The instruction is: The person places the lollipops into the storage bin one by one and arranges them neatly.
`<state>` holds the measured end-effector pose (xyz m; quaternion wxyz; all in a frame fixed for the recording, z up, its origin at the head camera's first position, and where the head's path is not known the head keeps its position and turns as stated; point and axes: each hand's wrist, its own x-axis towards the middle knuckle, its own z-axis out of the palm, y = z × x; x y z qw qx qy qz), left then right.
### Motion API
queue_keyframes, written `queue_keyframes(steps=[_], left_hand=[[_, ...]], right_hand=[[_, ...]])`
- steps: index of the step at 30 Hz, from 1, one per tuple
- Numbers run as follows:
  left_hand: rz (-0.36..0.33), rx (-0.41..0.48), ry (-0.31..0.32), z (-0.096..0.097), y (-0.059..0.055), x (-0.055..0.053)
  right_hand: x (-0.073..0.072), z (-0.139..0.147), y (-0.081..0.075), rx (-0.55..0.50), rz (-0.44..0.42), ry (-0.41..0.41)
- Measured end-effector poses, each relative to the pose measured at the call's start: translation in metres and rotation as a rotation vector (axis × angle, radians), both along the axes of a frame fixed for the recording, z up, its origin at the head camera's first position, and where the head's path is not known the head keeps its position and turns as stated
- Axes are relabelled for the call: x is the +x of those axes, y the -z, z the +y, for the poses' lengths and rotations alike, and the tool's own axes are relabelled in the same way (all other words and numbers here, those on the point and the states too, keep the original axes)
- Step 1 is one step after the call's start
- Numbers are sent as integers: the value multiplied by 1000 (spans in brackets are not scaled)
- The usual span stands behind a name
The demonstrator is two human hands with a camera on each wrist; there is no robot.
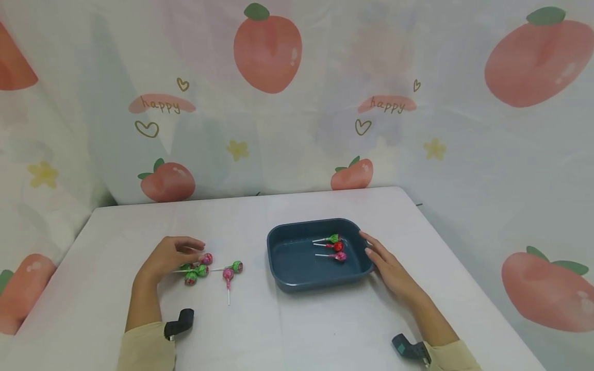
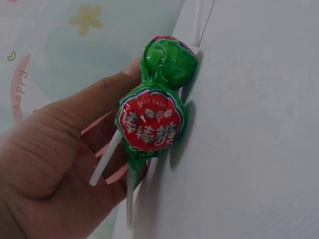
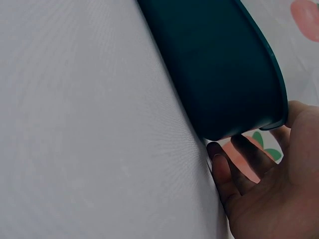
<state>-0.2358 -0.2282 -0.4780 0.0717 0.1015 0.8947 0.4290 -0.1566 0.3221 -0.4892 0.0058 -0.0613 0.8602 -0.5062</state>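
My left hand (image 1: 162,257) reaches over a small cluster of wrapped lollipops on the left of the table. Its fingertips are beside a pink lollipop (image 1: 207,258), next to green ones (image 1: 202,270). In the left wrist view, a green lollipop with a red label (image 2: 152,119) and another green one (image 2: 170,62) hide the fingertips, so any grip is hidden. A blue rectangular tray (image 1: 297,285) stands at centre, with a green, a red and a pink lollipop (image 1: 341,256) inside. My right hand (image 1: 394,273) rests its extended fingers against the tray's right side.
Between the cluster and the tray lie another green lollipop (image 1: 237,266) and a pink one (image 1: 228,274). The table (image 1: 315,330) has a white cover. A printed cloth (image 1: 297,139) hangs behind its far edge and along both sides.
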Motion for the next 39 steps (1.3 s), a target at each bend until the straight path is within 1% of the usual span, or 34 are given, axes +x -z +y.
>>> queue_keyframes(steps=[4, 7, 10, 14, 17, 21, 28, 35, 39], left_hand=[[2, -10, 22, 2, -1, 0], [-3, -3, 41, 3, -2, 0], [-16, 11, 46, 4, -2, 1], [-11, -1, 68, 5, -2, 1], [-12, -28, 82, 6, -1, 0], [-26, -46, 78, 9, 1, -1], [11, -68, 81, 11, 4, -2], [28, -33, 65, 12, 4, 1], [27, -8, 47, 13, 4, 0]], right_hand=[[-1, 1, 0, -16, 9, -10], [-2, 2, 0, -28, 20, -18], [-2, 3, 1, -24, 24, -22], [-2, 3, 2, -21, 25, -23], [-2, 3, 3, -24, 21, -20], [-1, 2, 2, -26, 12, -14], [1, 1, 0, -26, 5, -11], [0, 1, 1, -36, 10, -25], [0, 1, 1, -33, 16, -26]])
